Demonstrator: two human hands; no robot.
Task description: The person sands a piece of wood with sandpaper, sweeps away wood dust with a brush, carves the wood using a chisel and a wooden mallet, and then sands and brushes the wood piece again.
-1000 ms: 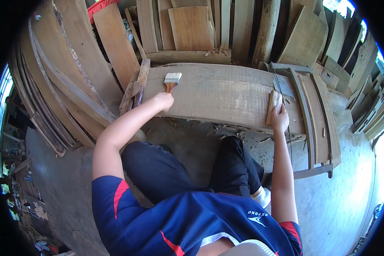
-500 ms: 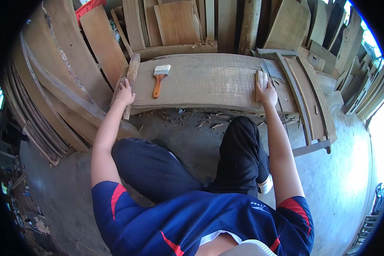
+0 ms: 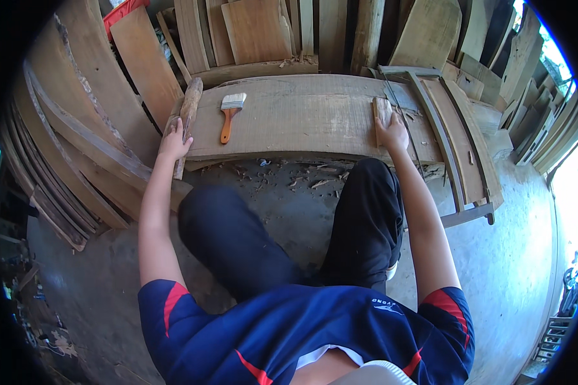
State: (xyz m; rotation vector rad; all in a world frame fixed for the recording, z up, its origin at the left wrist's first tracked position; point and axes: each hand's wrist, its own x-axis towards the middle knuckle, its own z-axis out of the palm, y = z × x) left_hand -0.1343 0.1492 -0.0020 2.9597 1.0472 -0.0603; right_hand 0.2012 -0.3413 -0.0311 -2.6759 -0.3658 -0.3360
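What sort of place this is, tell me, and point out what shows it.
Most likely a woodworking shop or timber store: planks lean upright along the back, wood scraps litter the concrete floor, and a flat brush lies on a thick board.

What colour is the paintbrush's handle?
The brush handle is orange-brown, clearest in the head view.

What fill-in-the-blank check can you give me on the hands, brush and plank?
1. The brush lies on the plank, bristles pointing ____ from the person.
2. The left hand touches rough wood at the plank's ____ end.
3. The right hand touches a small block made of ____.
4. The wooden frame lies toward the plank's ____ end.

Missing words: away; left; wood; right.
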